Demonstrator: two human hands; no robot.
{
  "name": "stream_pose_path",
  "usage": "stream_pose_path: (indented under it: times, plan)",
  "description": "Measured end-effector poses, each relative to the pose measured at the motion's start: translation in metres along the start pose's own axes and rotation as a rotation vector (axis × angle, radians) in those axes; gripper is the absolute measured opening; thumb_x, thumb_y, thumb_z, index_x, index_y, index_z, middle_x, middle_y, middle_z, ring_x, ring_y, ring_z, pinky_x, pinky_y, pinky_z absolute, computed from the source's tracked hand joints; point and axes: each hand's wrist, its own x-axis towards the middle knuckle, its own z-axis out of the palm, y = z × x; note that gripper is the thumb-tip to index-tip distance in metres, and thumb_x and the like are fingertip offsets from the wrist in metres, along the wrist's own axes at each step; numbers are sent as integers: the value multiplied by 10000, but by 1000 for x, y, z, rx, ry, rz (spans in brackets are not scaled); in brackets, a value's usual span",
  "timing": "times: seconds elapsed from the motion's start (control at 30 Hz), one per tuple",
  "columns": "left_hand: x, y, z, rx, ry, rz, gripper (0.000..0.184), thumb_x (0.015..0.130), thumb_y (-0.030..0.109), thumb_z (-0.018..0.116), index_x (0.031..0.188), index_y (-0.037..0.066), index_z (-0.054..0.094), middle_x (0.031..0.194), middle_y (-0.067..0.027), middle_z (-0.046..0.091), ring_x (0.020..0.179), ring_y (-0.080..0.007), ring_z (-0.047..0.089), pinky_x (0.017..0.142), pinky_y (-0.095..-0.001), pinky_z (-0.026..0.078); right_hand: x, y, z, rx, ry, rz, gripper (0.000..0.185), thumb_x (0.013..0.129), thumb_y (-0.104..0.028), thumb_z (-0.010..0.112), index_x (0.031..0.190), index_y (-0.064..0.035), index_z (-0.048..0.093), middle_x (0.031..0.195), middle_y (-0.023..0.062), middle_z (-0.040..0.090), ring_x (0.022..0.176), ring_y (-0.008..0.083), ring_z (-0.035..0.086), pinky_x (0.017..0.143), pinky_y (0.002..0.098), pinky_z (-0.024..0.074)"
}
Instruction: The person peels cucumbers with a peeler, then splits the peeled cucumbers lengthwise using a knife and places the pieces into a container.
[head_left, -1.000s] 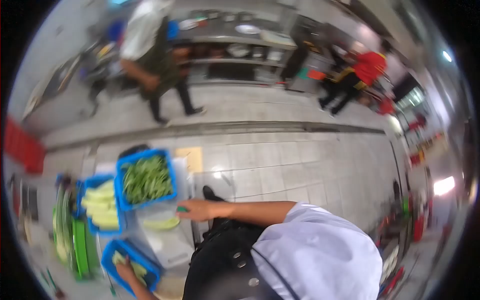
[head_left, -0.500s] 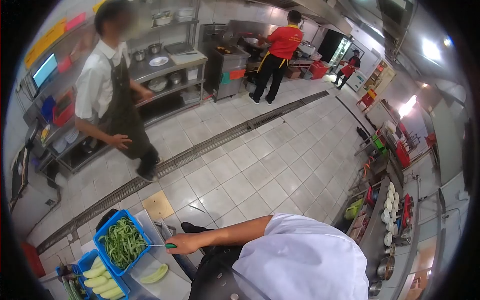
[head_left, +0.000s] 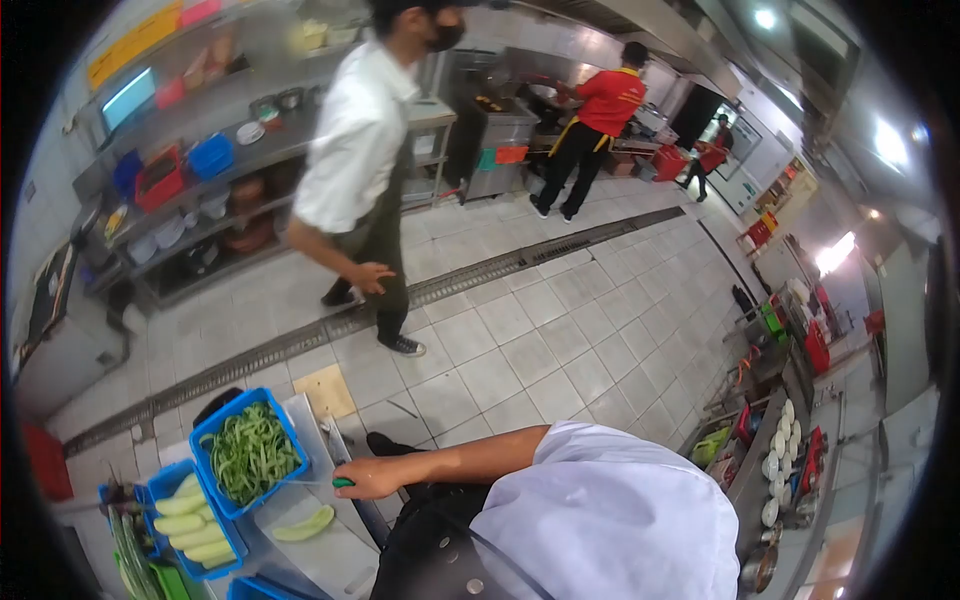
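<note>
My right hand (head_left: 368,478) is closed round the green handle of a knife (head_left: 343,482), whose thin blade points left toward a blue basket (head_left: 207,474) of sliced green vegetable (head_left: 250,453). Below the knife, a pale green vegetable piece (head_left: 304,523) lies on the white cutting board (head_left: 338,562). To the left, a second blue basket (head_left: 236,548) holds several peeled pale green vegetables (head_left: 180,523). Part of a third blue basket (head_left: 255,590) shows at the bottom edge. My left hand is out of view.
A person in a white shirt and dark apron (head_left: 362,150) walks across the tiled floor beyond a floor drain (head_left: 455,285). Another person in red (head_left: 608,103) stands at the stove. Metal shelves (head_left: 225,185) line the back; bowls (head_left: 775,465) stand on a right counter.
The view has swung, and my left hand has gone out of frame. The person in the apron has moved to the right. My right hand still holds the knife.
</note>
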Motion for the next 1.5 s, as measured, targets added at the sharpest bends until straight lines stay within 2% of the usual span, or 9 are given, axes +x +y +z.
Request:
stream_pose_path:
  times: [0.07, 0.1, 0.23, 0.37, 0.43, 0.6, 0.93, 1.13, 1.5]
  plan:
    - [-22, 3, -6, -1, 137, 88, 704, 809, 722, 657, 1033, 61, 745, 994, -174, 722, 873, -391, 684, 698, -507, 553, 1, 10, 14, -36, 9, -17, 428, 1003, -394, 588, 1164, -2, 643, 1074, 252, 683, 1001, 410, 665, 869, 482, 524]
    - [-1, -46, 58, -187, -94, -127, 927, 791, 448, 823, 1517, 39, 418, 1466, -229, 532, 1278, -415, 549, 1075, -459, 444, 0, 6, 6, -19, -70, 6, 443, 999, -392, 596, 1190, 6, 644, 1110, 260, 679, 1037, 414, 660, 892, 486, 526]
    - [-22, 44, -30, -281, 23, -263, 842, 804, 573, 780, 1411, 34, 555, 1397, -207, 589, 1259, -391, 564, 1080, -459, 430, -3, -4, 3, 18, -45, 9, 361, 996, -344, 613, 1181, -37, 657, 1090, 194, 697, 1020, 367, 662, 911, 447, 518]
    - [-36, 115, -114, -621, 421, -239, 268, 947, 265, 723, 1065, 25, 709, 1006, -153, 712, 919, -300, 676, 843, -379, 528, 5, -30, -12, 406, -193, 239, 336, 1081, -339, 505, 1207, -55, 631, 727, -14, 515, 547, 77, 480, 497, 232, 387]
    - [-52, 158, -151, -894, 452, -210, 151, 986, 180, 648, 1018, 42, 701, 912, -111, 704, 731, -168, 626, 682, -314, 509, 13, -48, -13, 416, -210, 240, 355, 1091, -337, 479, 1211, -32, 616, 709, -18, 492, 533, 69, 457, 480, 230, 366]
    - [-85, 231, -96, -927, -271, -197, 328, 928, 340, 719, 1014, 24, 706, 816, -161, 721, 784, -299, 704, 692, -409, 535, 36, -63, -12, 465, -221, 211, 325, 1098, -316, 465, 1164, -45, 630, 688, -27, 493, 505, 60, 445, 455, 225, 333]
    - [-49, 269, -12, -693, -328, -497, 456, 834, 409, 811, 1006, 16, 656, 983, -227, 715, 972, -397, 689, 825, -502, 538, 100, -82, -9, 270, -476, 178, 288, 1055, -304, 563, 1086, -45, 684, 648, -18, 545, 509, 58, 465, 471, 243, 368]
    - [-56, 299, -40, -649, -319, -561, 769, 793, 327, 848, 1352, 95, 373, 1089, -229, 681, 1050, -428, 667, 891, -514, 541, 143, -75, 2, -61, -661, 60, 411, 1011, -401, 605, 834, -36, 673, 645, 19, 597, 535, 115, 520, 526, 292, 420]
    - [-86, 292, -10, -693, -81, -520, 414, 874, 157, 738, 1226, 21, 568, 1121, -162, 686, 1000, -350, 676, 926, -454, 529, 184, -85, 27, 93, -893, 4, 351, 1062, -374, 526, 1041, -52, 664, 640, -9, 541, 503, 76, 470, 474, 242, 366]
